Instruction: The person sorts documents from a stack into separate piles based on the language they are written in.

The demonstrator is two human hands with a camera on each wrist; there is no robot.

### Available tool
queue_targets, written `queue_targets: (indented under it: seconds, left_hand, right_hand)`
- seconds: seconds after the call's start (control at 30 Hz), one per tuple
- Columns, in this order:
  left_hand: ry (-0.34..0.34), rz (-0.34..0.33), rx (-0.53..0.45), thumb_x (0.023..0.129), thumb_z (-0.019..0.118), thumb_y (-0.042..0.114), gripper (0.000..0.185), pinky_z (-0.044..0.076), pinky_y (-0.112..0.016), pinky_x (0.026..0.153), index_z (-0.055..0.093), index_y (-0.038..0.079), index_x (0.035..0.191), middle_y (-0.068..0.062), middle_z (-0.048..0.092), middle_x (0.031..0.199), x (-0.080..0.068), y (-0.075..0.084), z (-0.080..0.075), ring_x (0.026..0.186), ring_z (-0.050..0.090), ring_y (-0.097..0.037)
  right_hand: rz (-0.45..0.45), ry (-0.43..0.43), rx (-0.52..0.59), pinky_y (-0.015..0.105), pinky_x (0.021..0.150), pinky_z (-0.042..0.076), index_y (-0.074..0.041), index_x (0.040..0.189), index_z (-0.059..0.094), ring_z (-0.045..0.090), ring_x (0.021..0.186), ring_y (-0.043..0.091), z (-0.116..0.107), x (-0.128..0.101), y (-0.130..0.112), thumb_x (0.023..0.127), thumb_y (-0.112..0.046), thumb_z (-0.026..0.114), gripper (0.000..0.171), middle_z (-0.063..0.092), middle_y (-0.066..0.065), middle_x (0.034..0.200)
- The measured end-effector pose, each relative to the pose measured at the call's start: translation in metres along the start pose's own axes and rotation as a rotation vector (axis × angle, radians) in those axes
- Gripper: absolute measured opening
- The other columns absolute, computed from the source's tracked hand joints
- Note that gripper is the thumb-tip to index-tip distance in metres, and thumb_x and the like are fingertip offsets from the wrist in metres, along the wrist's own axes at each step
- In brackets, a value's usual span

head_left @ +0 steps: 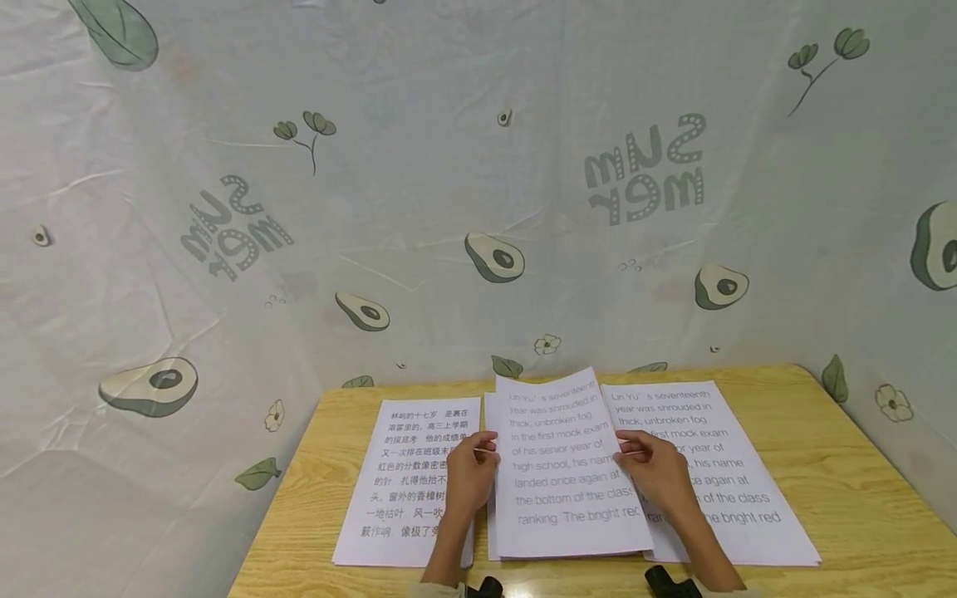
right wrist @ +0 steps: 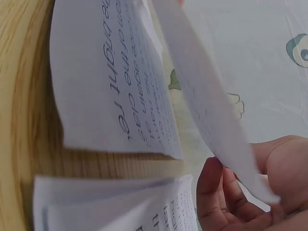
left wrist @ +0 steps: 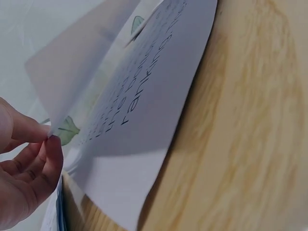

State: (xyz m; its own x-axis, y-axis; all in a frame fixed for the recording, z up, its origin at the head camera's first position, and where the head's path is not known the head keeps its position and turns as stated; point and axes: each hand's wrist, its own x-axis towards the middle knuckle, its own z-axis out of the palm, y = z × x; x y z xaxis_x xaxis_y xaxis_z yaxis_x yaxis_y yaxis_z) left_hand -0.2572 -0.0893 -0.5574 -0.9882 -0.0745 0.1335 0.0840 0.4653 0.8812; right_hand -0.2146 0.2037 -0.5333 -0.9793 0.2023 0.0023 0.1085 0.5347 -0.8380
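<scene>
Wooden table [head_left: 837, 465]: three paper stacks [head_left: 407, 482] side by side.

Both hands are bare, with no gloves or rings showing. The left hand [head_left: 469, 477] and right hand [head_left: 658, 469] lead to uncovered forearms. At each wrist, near the bottom edge, sits a small black device [head_left: 673, 581], only partly visible.

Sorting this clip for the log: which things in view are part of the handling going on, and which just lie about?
In hand:
- lifted English sheet, raised off the middle stack
- left hand, pinching its left edge
- right hand, pinching its right edge

Lying about:
- Chinese-text stack, on the left
- right English stack
- wooden table
- avocado-print cloth behind
</scene>
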Motion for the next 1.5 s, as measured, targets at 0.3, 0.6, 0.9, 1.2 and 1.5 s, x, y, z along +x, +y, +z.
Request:
queue_targets:
  seconds: [0.3,0.6,0.9,1.2,1.5]
  left_hand:
    - [0.003,-0.033,-0.046,0.089,0.074,-0.006,0.034,0.056,-0.019,0.073,0.079,0.006,0.12,-0.002,0.073,0.099,-0.002,0.008,0.016,0.084,0.067,-0.008]
    - [-0.023,-0.037,-0.052,0.09,0.074,-0.006,0.033,0.056,-0.019,0.074,0.079,0.008,0.12,0.002,0.072,0.098,-0.005,0.018,0.037,0.083,0.066,-0.005]
    - [-0.046,-0.025,-0.105,0.09,0.073,-0.008,0.033,0.055,-0.017,0.074,0.079,0.007,0.119,0.001,0.072,0.097,-0.005,0.026,0.065,0.081,0.066,-0.005]
    - [-0.069,-0.028,-0.159,0.09,0.073,-0.009,0.034,0.054,-0.017,0.074,0.078,0.006,0.121,-0.002,0.072,0.098,-0.008,0.044,0.092,0.081,0.066,-0.007]
    - [-0.087,-0.022,-0.198,0.091,0.072,-0.009,0.034,0.055,-0.017,0.074,0.077,0.005,0.121,-0.002,0.071,0.098,-0.011,0.059,0.118,0.085,0.071,-0.014]
  right_hand:
    - [-0.002,0.008,-0.027,0.017,0.08,0.051,0.0,0.135,0.071,0.073,0.101,0.022,-0.013,0.001,0.012,0.097,-0.013,0.077,0.041,0.076,0.016,0.116]
    - [0.008,0.008,-0.061,0.014,0.078,0.05,0.0,0.136,0.071,0.071,0.095,0.012,-0.03,0.001,0.029,0.097,-0.014,0.077,0.042,0.077,0.015,0.115]
    - [-0.001,0.036,-0.111,0.012,0.074,0.049,0.003,0.134,0.071,0.071,0.092,0.011,-0.052,0.003,0.05,0.096,-0.015,0.078,0.042,0.077,0.017,0.114]
    - [0.017,0.071,-0.148,0.01,0.071,0.045,0.005,0.135,0.07,0.06,0.081,-0.009,-0.077,0.003,0.066,0.097,-0.016,0.077,0.043,0.077,0.019,0.114]
    - [0.02,0.091,-0.198,0.014,0.067,0.043,0.007,0.134,0.069,0.064,0.083,0.001,-0.102,0.007,0.077,0.098,-0.015,0.074,0.042,0.077,0.021,0.111]
